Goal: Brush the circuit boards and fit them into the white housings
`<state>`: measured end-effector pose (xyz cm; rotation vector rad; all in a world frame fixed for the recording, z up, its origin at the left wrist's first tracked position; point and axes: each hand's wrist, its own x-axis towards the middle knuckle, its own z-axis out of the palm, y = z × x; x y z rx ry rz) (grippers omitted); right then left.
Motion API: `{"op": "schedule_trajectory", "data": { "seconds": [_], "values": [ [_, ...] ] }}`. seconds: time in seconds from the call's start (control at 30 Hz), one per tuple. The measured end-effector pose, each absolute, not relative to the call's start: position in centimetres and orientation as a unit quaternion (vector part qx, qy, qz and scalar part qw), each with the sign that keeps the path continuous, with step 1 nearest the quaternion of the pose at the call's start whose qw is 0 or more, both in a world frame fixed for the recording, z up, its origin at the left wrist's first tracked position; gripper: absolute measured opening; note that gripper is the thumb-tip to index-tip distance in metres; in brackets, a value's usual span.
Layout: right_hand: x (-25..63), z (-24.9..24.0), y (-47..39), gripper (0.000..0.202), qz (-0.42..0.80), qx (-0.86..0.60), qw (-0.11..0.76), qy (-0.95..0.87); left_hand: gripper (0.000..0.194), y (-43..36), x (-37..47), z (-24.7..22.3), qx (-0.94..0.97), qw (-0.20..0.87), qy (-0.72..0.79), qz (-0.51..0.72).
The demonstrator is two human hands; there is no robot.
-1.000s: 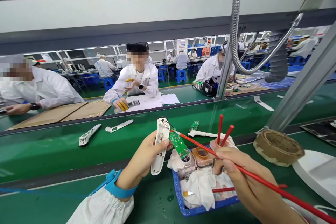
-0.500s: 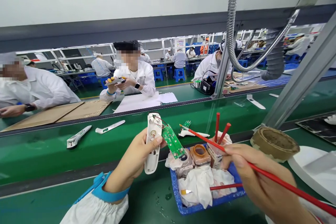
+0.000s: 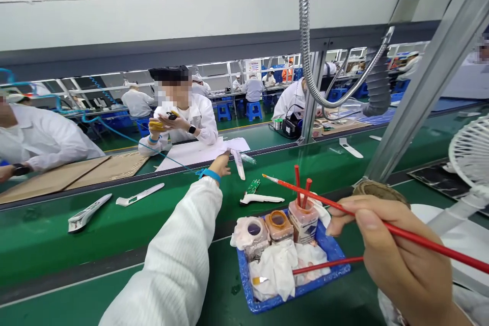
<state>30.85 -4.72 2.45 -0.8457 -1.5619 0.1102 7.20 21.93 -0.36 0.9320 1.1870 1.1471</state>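
My left hand (image 3: 220, 165) is stretched far forward over the green belt, its fingers closed at the upper end of a white plastic housing (image 3: 239, 167). Something pale and shiny, too blurred to name, lies against the housing's right side. In my right hand (image 3: 397, 244) is a thin red paintbrush (image 3: 317, 197), its bristle tip pointing left above the belt. Below that tip, a small green circuit board (image 3: 253, 186) lies beside another white housing (image 3: 263, 198). In front of me stands a blue tray (image 3: 294, 293) with small jars (image 3: 279, 224), white tissue (image 3: 275, 267) and another red-handled brush (image 3: 324, 266).
More white plastic parts (image 3: 140, 194) lie on the belt at left and right. A slanted metal post (image 3: 416, 76), a tape roll (image 3: 380, 191) and a white fan (image 3: 471, 155) are on my right. Co-workers in white sit across the belt. A flexible metal hose hangs overhead.
My left hand has moved forward from above the tray's left side to the far part of the belt with the white housing. My right hand still holds the brush. The view has shifted slightly.
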Motion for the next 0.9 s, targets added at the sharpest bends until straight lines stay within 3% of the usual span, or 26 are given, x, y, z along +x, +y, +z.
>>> {"op": "schedule_trajectory", "data": {
  "seconds": [0.23,0.33,0.6,0.73,0.83,0.9],
  "values": [
    [30.7,2.8,-4.4,0.020,0.072,-0.357,0.631,-0.685,0.029,14.7,7.0,-4.7,0.542,0.575,0.574,0.215],
    [30.4,2.7,-4.4,0.021,0.058,-0.354,0.608,-0.708,0.031,12.8,7.4,-6.6,0.584,0.544,0.574,0.184],
    [30.8,2.6,-5.0,0.018,0.135,-0.347,0.660,-0.653,0.023,13.0,2.1,-6.5,0.617,0.306,0.616,0.382],
    [30.2,2.5,-4.6,0.015,0.107,-0.349,0.635,-0.681,0.063,11.6,-0.7,-5.9,0.565,0.215,0.623,0.495],
    [29.4,2.3,-4.4,0.015,0.057,-0.372,0.602,-0.704,0.084,9.7,-1.0,-3.9,0.523,0.259,0.557,0.590],
    [28.9,2.3,-4.3,0.017,0.050,-0.377,0.583,-0.718,0.076,8.0,-0.4,-2.0,0.497,0.372,0.471,0.627]
  ]
}}
